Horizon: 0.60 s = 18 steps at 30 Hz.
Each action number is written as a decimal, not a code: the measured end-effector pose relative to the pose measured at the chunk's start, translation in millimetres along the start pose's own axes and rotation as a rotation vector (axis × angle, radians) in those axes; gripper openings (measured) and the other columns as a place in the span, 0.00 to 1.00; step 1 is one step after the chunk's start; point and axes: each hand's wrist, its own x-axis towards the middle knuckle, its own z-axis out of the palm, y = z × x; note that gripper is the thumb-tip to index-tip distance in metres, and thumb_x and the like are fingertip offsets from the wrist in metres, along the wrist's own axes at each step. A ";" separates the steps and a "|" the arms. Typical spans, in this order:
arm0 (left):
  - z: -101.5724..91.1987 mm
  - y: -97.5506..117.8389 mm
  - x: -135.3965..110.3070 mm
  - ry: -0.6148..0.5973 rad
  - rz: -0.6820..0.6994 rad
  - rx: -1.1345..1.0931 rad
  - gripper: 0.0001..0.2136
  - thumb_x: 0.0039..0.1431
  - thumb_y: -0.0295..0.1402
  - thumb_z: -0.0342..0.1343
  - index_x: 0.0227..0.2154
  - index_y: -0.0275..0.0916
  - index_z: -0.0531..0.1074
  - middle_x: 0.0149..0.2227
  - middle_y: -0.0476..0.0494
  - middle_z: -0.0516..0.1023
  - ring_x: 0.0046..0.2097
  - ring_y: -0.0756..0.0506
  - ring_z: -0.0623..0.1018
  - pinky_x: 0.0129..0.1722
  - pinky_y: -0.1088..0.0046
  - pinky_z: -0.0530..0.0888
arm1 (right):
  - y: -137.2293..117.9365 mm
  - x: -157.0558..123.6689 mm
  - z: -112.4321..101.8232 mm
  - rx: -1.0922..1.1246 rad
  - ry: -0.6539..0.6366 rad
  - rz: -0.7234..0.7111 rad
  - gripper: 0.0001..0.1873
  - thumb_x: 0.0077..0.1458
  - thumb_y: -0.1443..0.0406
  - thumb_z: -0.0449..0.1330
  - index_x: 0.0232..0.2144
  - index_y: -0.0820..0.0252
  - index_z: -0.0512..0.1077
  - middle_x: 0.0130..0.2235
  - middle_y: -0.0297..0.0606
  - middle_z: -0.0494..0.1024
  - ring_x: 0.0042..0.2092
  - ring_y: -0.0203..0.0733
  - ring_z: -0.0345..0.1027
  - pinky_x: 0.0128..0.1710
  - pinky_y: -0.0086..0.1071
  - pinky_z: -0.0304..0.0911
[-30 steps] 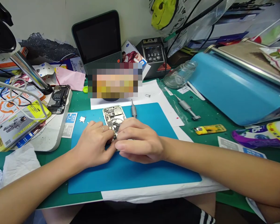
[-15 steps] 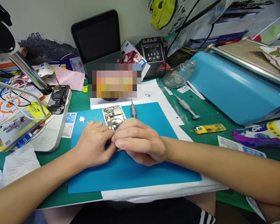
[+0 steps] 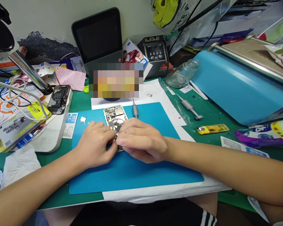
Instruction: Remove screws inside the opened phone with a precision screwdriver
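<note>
An opened phone (image 3: pixel 114 116) with its insides exposed lies on a blue work mat (image 3: pixel 132 169). My left hand (image 3: pixel 94 146) rests on the mat at the phone's left side, fingers curled against its lower part, a ring on one finger. My right hand (image 3: pixel 141 141) covers the phone's lower right, its fingers pressed together at the phone; what they pinch is hidden. A small screwdriver (image 3: pixel 134 110) lies just beyond my right hand, beside the phone. A tiny metal part (image 3: pixel 83 119) sits on the mat to the left.
Another opened phone (image 3: pixel 58 98) lies on a white pad at left, near boxes (image 3: pixel 16 122) and cables. A dark screen (image 3: pixel 97 36), a small station (image 3: pixel 155 51), a glass jar (image 3: pixel 182 75), a second screwdriver (image 3: pixel 190 108), a yellow strip (image 3: pixel 212 129) and a blue roll (image 3: pixel 235 88) surround the mat.
Both hands stay at the phone; my right hand's fingers have shifted slightly over its lower part. The view has tilted a little.
</note>
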 end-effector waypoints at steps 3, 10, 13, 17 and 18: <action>-0.2 0.3 -0.2 0.007 0.003 -0.006 0.12 0.63 0.34 0.50 0.22 0.39 0.62 0.23 0.48 0.69 0.29 0.46 0.63 0.32 0.65 0.53 | 1.5 -0.7 0.6 -0.012 0.014 -0.015 0.17 0.64 0.68 0.56 0.55 0.63 0.66 0.33 0.39 0.78 0.36 0.40 0.71 0.39 0.37 0.72; 0.1 0.4 -0.7 0.008 0.000 -0.024 0.12 0.63 0.34 0.51 0.24 0.39 0.65 0.24 0.48 0.70 0.30 0.46 0.64 0.32 0.64 0.54 | -1.2 0.6 -1.5 -0.005 0.010 0.014 0.21 0.65 0.73 0.52 0.59 0.67 0.64 0.38 0.44 0.80 0.43 0.41 0.73 0.43 0.37 0.74; 1.3 -0.7 -1.3 -0.004 0.007 -0.008 0.13 0.63 0.35 0.51 0.22 0.39 0.63 0.24 0.48 0.70 0.30 0.46 0.63 0.32 0.64 0.54 | -1.3 1.6 -0.8 -0.019 0.002 0.002 0.16 0.65 0.71 0.55 0.54 0.66 0.67 0.33 0.41 0.79 0.37 0.40 0.71 0.38 0.36 0.72; 1.3 -0.7 -1.2 0.000 0.010 0.003 0.12 0.62 0.34 0.50 0.23 0.40 0.64 0.24 0.48 0.70 0.30 0.46 0.63 0.32 0.64 0.54 | 0.7 1.1 -0.7 -0.029 0.017 -0.007 0.12 0.67 0.65 0.54 0.51 0.64 0.69 0.32 0.40 0.79 0.35 0.40 0.70 0.36 0.36 0.70; 1.0 -0.5 -1.1 0.001 0.007 0.001 0.12 0.63 0.34 0.50 0.23 0.40 0.64 0.24 0.47 0.71 0.30 0.46 0.64 0.32 0.64 0.54 | 1.0 0.8 -1.2 -0.034 0.017 -0.005 0.13 0.67 0.65 0.53 0.52 0.63 0.68 0.33 0.41 0.79 0.35 0.40 0.70 0.37 0.37 0.71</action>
